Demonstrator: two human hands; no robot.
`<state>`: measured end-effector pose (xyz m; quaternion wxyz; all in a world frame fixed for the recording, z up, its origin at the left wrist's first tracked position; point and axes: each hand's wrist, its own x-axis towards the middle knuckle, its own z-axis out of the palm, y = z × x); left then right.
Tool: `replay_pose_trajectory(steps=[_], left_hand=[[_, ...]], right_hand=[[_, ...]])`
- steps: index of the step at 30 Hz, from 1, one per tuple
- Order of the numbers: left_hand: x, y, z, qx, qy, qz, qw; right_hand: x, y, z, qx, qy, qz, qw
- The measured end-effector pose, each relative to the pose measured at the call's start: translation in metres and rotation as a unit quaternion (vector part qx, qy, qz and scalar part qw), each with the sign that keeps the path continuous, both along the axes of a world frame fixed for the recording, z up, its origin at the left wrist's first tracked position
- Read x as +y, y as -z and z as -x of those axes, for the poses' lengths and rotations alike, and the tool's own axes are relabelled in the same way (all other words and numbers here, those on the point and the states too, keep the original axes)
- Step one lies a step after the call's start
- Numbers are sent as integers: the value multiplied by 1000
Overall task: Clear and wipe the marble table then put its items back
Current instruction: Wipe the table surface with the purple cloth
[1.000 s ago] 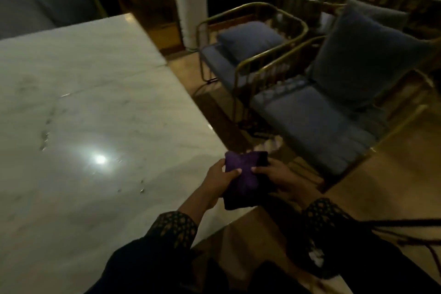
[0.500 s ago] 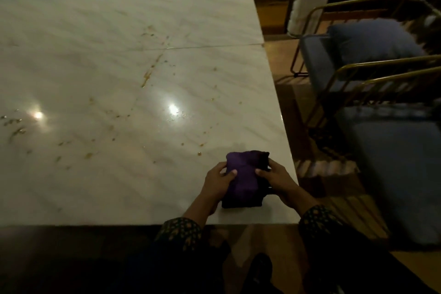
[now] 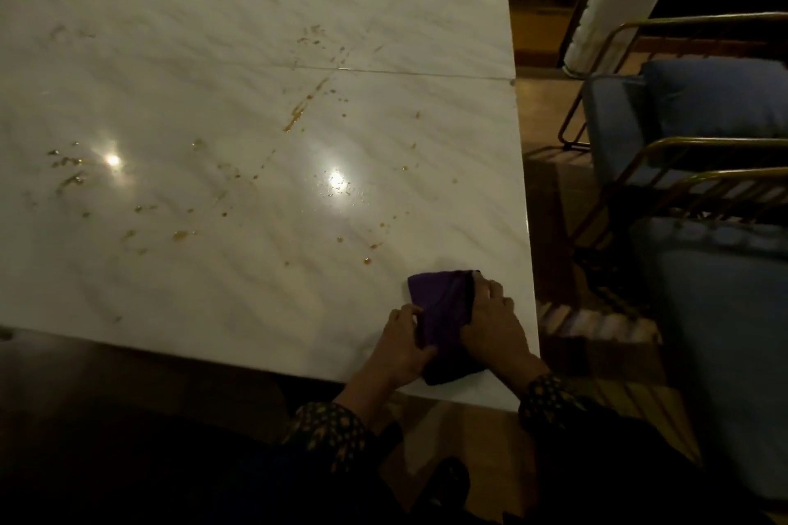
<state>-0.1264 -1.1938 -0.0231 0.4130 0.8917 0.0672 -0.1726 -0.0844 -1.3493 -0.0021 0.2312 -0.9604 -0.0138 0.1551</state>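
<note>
Folded dark purple cloth [image 3: 441,311] lying on the white veined marble surface [image 3: 239,107], near its right front corner. Left hand [image 3: 401,347] grips the cloth's near left edge, fingers curled round the fabric; right hand [image 3: 490,318] lies over the cloth's right side, fingers [image 3: 494,290] bent and grasping its edge. Amber spots and streaks of spilled liquid [image 3: 298,117] scatter across the middle and left of the surface. Blue-cushioned chairs with brass-coloured metal frames [image 3: 699,149] stand right of the surface.
</note>
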Motion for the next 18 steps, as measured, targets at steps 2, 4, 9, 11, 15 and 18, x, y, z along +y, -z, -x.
replay_pose_trajectory(steps=[2,4,9,11,15,18], left_hand=[[6,1,5,-62,-11,-59,996],[19,4,9,-99,-45,-144,984],[73,12,19,-147,-107,-240,954],[100,20,16,-153,-106,-294,938],[126,31,12,-110,-131,-311,935],[125,43,19,-114,-140,-311,933]], right_hand=[[5,6,0,-89,-107,53,989],[10,14,-2,-105,-198,71,972],[25,45,5,-83,-263,134,952],[26,53,4,-82,-273,125,950],[23,55,-12,-87,-230,84,966],[25,58,-16,-98,-222,105,964]])
